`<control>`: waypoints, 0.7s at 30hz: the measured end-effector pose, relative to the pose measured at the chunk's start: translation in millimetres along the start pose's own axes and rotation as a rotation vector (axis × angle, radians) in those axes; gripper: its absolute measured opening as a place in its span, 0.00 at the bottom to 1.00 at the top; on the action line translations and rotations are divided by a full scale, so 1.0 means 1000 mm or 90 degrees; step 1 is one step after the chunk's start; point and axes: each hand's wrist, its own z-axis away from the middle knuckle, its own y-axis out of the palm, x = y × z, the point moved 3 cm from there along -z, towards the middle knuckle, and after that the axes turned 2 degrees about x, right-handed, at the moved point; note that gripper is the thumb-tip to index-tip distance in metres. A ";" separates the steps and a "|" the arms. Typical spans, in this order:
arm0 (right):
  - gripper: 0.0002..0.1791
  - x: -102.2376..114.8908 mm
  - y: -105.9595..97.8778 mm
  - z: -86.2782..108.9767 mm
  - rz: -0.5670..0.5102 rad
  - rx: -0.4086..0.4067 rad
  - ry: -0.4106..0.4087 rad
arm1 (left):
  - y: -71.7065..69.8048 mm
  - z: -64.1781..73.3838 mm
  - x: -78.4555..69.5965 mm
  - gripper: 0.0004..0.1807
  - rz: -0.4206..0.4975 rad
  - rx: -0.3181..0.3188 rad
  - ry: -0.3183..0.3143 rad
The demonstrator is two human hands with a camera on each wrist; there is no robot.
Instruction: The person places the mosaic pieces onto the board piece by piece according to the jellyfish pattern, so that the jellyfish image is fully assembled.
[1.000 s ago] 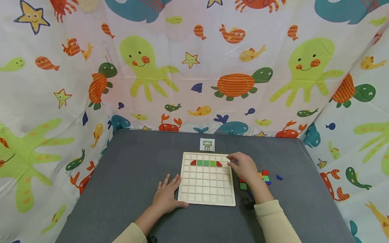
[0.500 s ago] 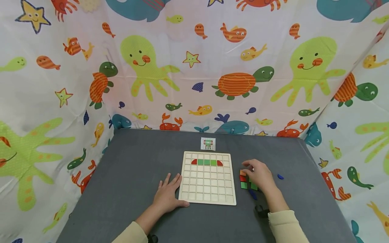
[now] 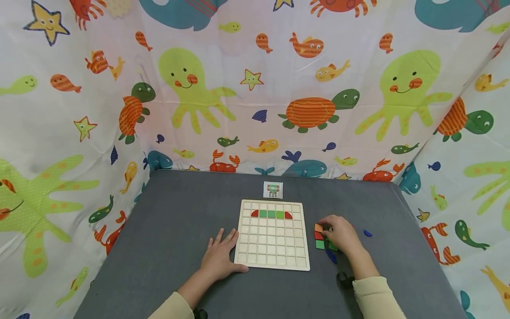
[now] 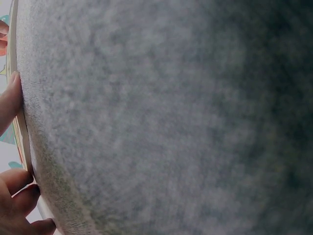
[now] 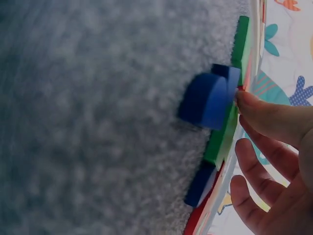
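A pale wooden grid board (image 3: 271,249) lies on the grey table. In its second row from the far edge, green squares (image 3: 272,214) sit between two red rounded pieces (image 3: 288,215). My left hand (image 3: 218,259) rests at the board's left edge, fingers spread, thumb along the near-left corner. Right of the board, my right hand (image 3: 341,232) reaches into a cluster of coloured pieces, fingertips beside an orange square (image 3: 318,227) and a red square (image 3: 318,235). The right wrist view puts the thumb tip at blue (image 5: 203,100) and green blocks (image 5: 239,44); I cannot tell whether it pinches one.
A small picture card (image 3: 272,189) of a green and red figure lies beyond the board. Dark blue pieces (image 3: 331,256) are nearest me in the cluster, and one blue piece (image 3: 367,233) lies apart at the right. A sea-animal curtain (image 3: 247,102) surrounds the table (image 3: 179,221).
My right hand has moved from the board's far-right corner over to the cluster, then lowered its fingers among the pieces. The left hand has stayed at the board's edge.
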 end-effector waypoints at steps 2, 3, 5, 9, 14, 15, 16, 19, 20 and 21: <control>0.15 0.000 0.001 -0.001 0.007 0.001 -0.012 | 0.000 0.000 0.000 0.66 -0.001 0.000 0.001; 0.15 0.000 0.002 -0.001 0.013 0.004 -0.014 | 0.000 0.000 0.000 0.66 0.002 0.000 0.002; 0.15 -0.001 0.004 -0.003 0.020 0.012 -0.015 | 0.000 0.000 0.000 0.66 0.003 0.002 0.002; 0.15 -0.002 0.005 -0.005 0.034 0.023 -0.024 | -0.001 0.000 0.000 0.66 0.007 0.005 0.003; 0.15 -0.001 0.005 -0.006 0.045 0.019 -0.040 | -0.001 0.001 0.001 0.66 0.005 0.005 0.006; 0.15 -0.001 0.005 -0.006 0.046 0.019 -0.040 | 0.000 0.001 0.001 0.66 0.004 0.004 0.007; 0.15 -0.001 0.005 -0.006 0.048 0.019 -0.040 | 0.000 0.001 0.001 0.66 0.003 0.003 0.008; 0.16 -0.001 0.005 -0.007 0.052 0.019 -0.041 | 0.000 0.000 0.002 0.66 0.000 -0.001 0.010; 0.16 -0.001 0.006 -0.007 0.053 0.018 -0.041 | 0.000 0.000 0.002 0.66 0.000 -0.003 0.010; 0.16 -0.001 0.006 -0.008 0.056 0.018 -0.041 | 0.000 0.000 0.002 0.66 0.001 -0.003 0.010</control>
